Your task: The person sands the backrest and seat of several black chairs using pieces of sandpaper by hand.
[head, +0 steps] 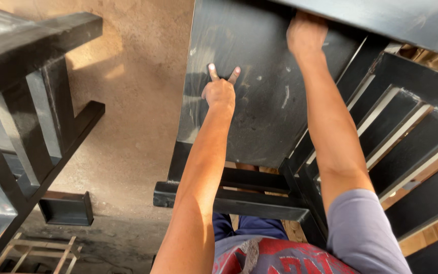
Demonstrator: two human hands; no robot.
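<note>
Both hands press on a flat black painted metal panel (pixel 259 101) that fills the middle of the view, set in a black steel frame. The left hand (pixel 220 90) rests near the panel's left edge, mostly curled, with two fingers (pixel 212 71) stretched out and spread flat against the metal; it grips nothing. The right hand (pixel 306 33) reaches farther, to the panel's far edge, where its fingertips slip under an overhanging black metal bar (pixel 381 18); whether they are clenched round anything cannot be told. Scuffs and pale scratches mark the panel between the two arms. To the right of the panel runs a row of slanted black steel slats (pixel 411 137), with pale wood showing in the gaps. Near the person, a black steel crossbar (pixel 239 203) spans below the panel. On the left stands another black metal frame of square tubes (pixel 31 111), well apart, over a rough tan concrete floor (pixel 133 76). A short black steel channel piece (pixel 67 209) lies on that floor.
</note>
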